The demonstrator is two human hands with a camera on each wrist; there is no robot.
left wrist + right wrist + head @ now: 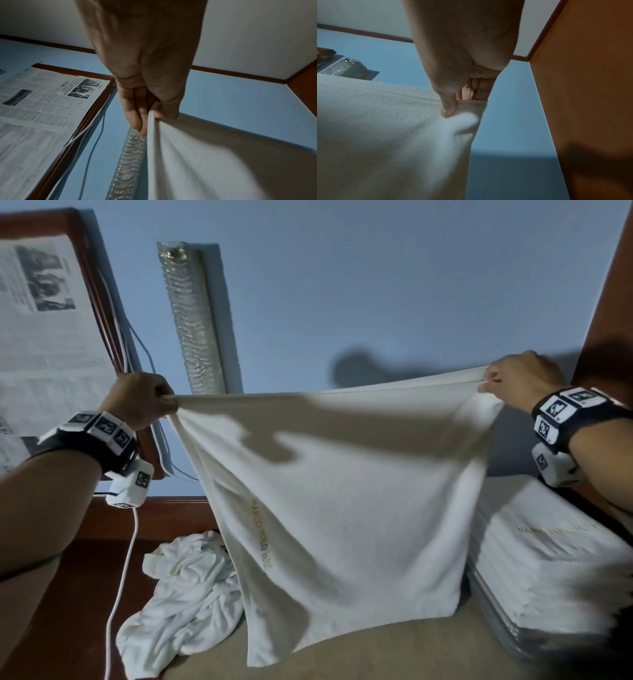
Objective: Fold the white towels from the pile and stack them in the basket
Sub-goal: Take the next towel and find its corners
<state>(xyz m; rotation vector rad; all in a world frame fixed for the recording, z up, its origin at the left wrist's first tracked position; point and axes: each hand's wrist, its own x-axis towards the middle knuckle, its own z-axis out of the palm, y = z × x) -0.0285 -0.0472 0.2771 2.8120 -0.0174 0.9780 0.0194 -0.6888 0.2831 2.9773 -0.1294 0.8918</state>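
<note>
A white towel (342,508), lettered "MARCO POLO" in gold, is pinched at both top corners by left hand (144,400) and right hand (524,381) above a beige surface (394,652), between crumpled pile (185,587) and folded stack (548,556); blue wall (376,285) behind.

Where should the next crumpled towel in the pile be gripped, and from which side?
Probably from above, pinching two corners of one hem, as the left hand and right hand hold the spread towel. The crumpled pile lies bunched, its corners hidden in the folds, so lift a raised fold first and find the hem.
</note>
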